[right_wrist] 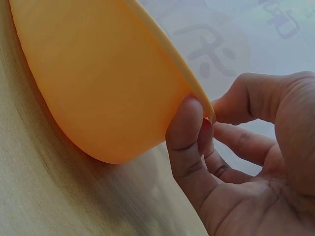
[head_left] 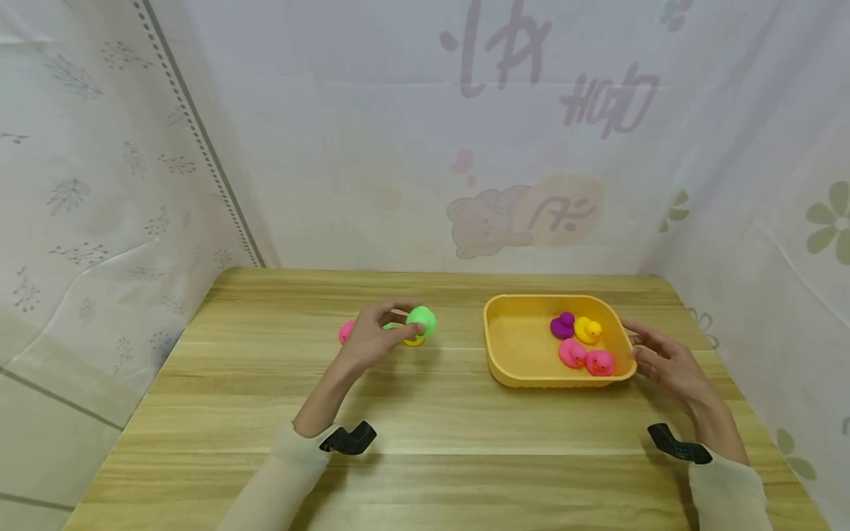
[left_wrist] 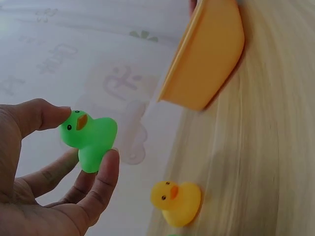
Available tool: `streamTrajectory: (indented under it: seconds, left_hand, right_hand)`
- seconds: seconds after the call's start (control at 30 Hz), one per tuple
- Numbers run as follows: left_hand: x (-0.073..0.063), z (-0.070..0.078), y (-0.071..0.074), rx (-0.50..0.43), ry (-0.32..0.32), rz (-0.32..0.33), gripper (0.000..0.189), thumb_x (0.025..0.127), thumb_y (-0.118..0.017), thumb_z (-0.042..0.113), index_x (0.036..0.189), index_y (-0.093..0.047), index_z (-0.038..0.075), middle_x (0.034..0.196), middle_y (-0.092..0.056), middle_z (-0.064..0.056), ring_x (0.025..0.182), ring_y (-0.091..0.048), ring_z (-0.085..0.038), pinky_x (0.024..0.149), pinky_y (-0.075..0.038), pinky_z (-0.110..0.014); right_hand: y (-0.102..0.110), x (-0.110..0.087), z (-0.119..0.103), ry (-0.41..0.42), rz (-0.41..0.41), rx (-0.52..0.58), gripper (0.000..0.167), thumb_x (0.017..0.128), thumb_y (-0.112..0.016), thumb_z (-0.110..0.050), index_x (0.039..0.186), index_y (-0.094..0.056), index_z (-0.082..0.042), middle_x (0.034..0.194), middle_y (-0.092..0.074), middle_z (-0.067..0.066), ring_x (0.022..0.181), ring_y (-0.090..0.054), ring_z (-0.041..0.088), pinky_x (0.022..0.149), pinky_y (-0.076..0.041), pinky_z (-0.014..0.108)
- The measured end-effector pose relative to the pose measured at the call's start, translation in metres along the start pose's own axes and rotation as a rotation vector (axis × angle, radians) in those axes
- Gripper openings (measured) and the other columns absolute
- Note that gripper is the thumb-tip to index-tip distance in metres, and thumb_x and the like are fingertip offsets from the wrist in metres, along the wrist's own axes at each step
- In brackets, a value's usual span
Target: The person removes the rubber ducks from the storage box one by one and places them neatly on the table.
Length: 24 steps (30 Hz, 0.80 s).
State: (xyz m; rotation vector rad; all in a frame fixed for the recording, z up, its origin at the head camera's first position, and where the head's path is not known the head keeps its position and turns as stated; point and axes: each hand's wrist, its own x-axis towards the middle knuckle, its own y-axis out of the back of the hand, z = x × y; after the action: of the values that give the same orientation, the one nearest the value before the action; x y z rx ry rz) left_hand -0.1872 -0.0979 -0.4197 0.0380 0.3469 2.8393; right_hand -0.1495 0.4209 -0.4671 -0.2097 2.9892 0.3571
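Observation:
My left hand (head_left: 372,341) pinches a green rubber duck (left_wrist: 96,140) between thumb and fingertips, lifted above the table. Below it in the left wrist view sits a yellow duck (left_wrist: 179,202). In the head view that hand partly covers a pink duck (head_left: 346,332) and another green piece (head_left: 392,326) beside the yellow one. At the right, my right hand (head_left: 671,365) holds the rim of an orange-yellow plastic basin (head_left: 518,346), thumb and forefinger pinching its edge. Inside the basin are a purple duck (head_left: 562,326), a yellow duck (head_left: 588,330) and two pink ducks (head_left: 572,353) toward its right end.
The wooden table (head_left: 425,428) carries everything, its back edge meeting a printed white curtain (head_left: 345,147). More curtain hangs along both sides. Each wrist wears a black camera mount, one of them at the left sleeve (head_left: 348,439).

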Motion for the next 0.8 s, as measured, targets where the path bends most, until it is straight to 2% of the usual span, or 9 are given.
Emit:
streamTrajectory:
  seconds: [0.17,0.3,0.37,0.53,0.6,0.8]
  left_hand:
    - [-0.004,0.0,0.017,0.036,0.006,0.02,0.047,0.091,-0.079,0.028,0.134,-0.066,0.016,0.133,-0.064,-0.008,0.115,-0.064,-0.03,0.085,-0.059,-0.043]
    - [-0.007,-0.001,0.03,0.042,0.015,0.034,0.047,0.092,-0.079,0.029,0.135,-0.066,0.016,0.134,-0.063,-0.009,0.116,-0.064,-0.031,0.087,-0.06,-0.047]
    - [-0.009,-0.001,0.037,0.052,0.023,0.041,0.047,0.092,-0.079,0.03,0.135,-0.065,0.018,0.134,-0.063,-0.009,0.113,-0.064,-0.031,0.082,-0.059,-0.041]
    - [-0.014,-0.002,0.052,0.088,0.02,0.063,0.044,0.092,-0.078,0.028,0.134,-0.066,0.02,0.133,-0.063,-0.007,0.115,-0.063,-0.029,0.083,-0.052,-0.032]
    - [-0.015,-0.004,0.056,0.093,0.015,0.069,0.043,0.092,-0.078,0.026,0.133,-0.067,0.019,0.134,-0.063,-0.008,0.12,-0.063,-0.029,0.091,-0.054,-0.037]
    - [-0.017,-0.011,0.073,0.145,0.041,0.087,0.043,0.095,-0.074,0.027,0.136,-0.065,0.019,0.137,-0.061,-0.01,0.126,-0.06,-0.033,0.097,-0.049,-0.042]
  right_hand:
    - [0.001,0.0,-0.001,0.002,0.002,-0.018,0.06,0.105,-0.058,-0.013,0.16,-0.034,-0.009,0.117,-0.057,-0.004,0.098,-0.064,0.004,0.082,-0.059,0.018]
    - [0.0,0.001,-0.001,0.018,-0.001,-0.011,0.059,0.105,-0.058,-0.012,0.16,-0.034,-0.007,0.115,-0.057,-0.002,0.097,-0.065,0.004,0.082,-0.059,0.018]
    - [0.0,0.0,-0.001,0.022,-0.001,-0.008,0.059,0.105,-0.058,-0.012,0.159,-0.035,-0.007,0.115,-0.057,-0.001,0.097,-0.065,0.004,0.082,-0.059,0.018]
    - [-0.001,-0.001,-0.003,0.009,0.012,-0.045,0.059,0.105,-0.059,-0.013,0.159,-0.035,-0.007,0.116,-0.056,-0.001,0.097,-0.064,0.005,0.081,-0.059,0.019]
    - [-0.001,-0.001,-0.003,0.001,0.016,-0.056,0.059,0.105,-0.059,-0.014,0.159,-0.035,-0.008,0.116,-0.056,-0.002,0.096,-0.064,0.005,0.08,-0.059,0.019]
    - [-0.001,-0.001,-0.002,-0.009,0.019,-0.031,0.06,0.105,-0.059,-0.012,0.159,-0.035,-0.007,0.115,-0.058,-0.003,0.096,-0.064,0.005,0.08,-0.059,0.019]
